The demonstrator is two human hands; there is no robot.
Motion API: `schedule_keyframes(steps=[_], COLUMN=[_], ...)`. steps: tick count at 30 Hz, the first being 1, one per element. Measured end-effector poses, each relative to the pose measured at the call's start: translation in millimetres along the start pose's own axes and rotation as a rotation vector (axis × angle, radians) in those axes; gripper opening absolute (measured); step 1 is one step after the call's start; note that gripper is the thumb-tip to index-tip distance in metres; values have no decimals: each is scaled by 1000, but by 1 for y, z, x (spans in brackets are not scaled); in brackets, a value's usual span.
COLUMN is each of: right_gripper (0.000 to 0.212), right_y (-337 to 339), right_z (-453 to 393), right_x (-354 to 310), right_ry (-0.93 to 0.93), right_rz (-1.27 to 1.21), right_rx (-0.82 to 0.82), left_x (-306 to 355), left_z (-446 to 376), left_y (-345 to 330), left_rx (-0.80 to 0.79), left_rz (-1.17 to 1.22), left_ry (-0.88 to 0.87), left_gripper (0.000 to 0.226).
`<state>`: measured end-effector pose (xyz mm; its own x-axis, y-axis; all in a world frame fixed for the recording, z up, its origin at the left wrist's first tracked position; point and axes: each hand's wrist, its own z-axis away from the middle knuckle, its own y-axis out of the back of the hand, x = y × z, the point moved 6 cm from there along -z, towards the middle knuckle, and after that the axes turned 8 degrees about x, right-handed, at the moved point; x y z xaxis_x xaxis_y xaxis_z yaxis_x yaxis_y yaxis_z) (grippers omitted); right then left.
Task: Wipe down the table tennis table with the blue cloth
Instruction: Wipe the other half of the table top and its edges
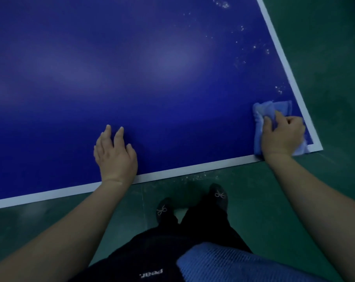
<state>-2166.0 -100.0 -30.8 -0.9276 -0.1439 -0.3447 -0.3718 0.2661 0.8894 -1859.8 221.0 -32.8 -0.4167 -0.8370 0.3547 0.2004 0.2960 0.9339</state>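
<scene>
Two hands, left hand (114, 154) flat on table (152, 78), right hand (281, 135) gripping blue cloth (262, 115)

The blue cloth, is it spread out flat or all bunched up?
Bunched up. The soft blue cloth shows thick folds under the right hand, near the blue table's white-edged corner.

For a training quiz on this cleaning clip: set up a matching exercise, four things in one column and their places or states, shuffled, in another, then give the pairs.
Column one:
1. left hand
2. right hand
3. blue cloth
4. white specks

Column two:
A. scattered along the table's right side, beyond the cloth
B. bunched at the table's near right corner, under a hand
C. resting flat on the table tennis table near its front edge, holding nothing
D. fingers curled over the cloth, pressing it down

Pairs: 1-C, 2-D, 3-B, 4-A
</scene>
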Motion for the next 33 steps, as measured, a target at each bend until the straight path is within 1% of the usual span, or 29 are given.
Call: schedule_keyframes(steps=[1,2,3,4,6,7,8,9,11,12,13,14,15,17,18,19,20,21,23,24,25,26,28,30,31,33], right_gripper=[34,31,28,25,27,29,29,29,28,29,29,29,30,31,31,31,30,29,28,28,28,29,29,30,31,32], right_y=[2,2,1,-1,-4,-6,-7,-9,-11,-11,-10,-8,-5,1,0,-3,-7,-11,-17,-17,-13,-8,2,2,-3,-19], right_z=[7,16,27,38,45,31,9,-18,-68,-77,-74,-63,-47,-13,-10,-20,-39,-62,-103,-109,-103,-89,-55,-45,-53,-81], right_x=[-4,-15,-31,-46,-59,-55,-45,-30,2,12,14,9,1,-13,-16,-17,-16,-11,7,17,22,25,24,14,5,-16], right_ry=[-10,43,160,333,687,770,770,706,488,425,413,451,533,781,878,924,916,855,648,578,567,607,745,854,879,855], right_rz=[13,-12,-62,-130,-238,-262,-255,-226,-173,-153,-149,-172,-224,-342,-359,-363,-353,-328,-258,-246,-248,-257,-299,-337,-346,-325], right_rx=[7,-2,-34,-89,-225,-258,-259,-227,-181,-177,-181,-206,-239,-334,-392,-420,-410,-373,-291,-276,-273,-286,-336,-378,-393,-380], left_x=[16,33,50,66,98,113,127,141,162,171,177,181,184,185,184,183,183,183,184,184,184,184,184,186,186,186], left_z=[5,9,13,15,19,20,23,27,34,36,38,40,41,41,41,41,41,41,40,40,40,40,40,40,40,40], left_y=[-4,-9,-14,-19,-31,-38,-45,-53,-68,-75,-80,-84,-86,-88,-89,-88,-88,-87,-87,-86,-85,-85,-84,-83,-83,-83], left_rx=[-13,-27,-36,-37,-23,-16,-16,-19,-21,-13,0,15,30,56,69,81,92,100,111,114,117,119,120,117,116,114], left_rz=[20,42,66,90,131,142,146,146,122,94,60,28,4,-28,-36,-41,-46,-54,-64,-65,-65,-66,-68,-68,-70,-78], left_ry=[-31,-65,-97,-123,-145,-139,-127,-108,-44,-3,39,77,103,126,132,135,138,139,143,147,152,157,162,164,164,163], left_gripper=[51,51,51,51,50,50,50,50,51,52,53,53,53,53,53,53,52,52,52,52,52,52,52,52,52,52])
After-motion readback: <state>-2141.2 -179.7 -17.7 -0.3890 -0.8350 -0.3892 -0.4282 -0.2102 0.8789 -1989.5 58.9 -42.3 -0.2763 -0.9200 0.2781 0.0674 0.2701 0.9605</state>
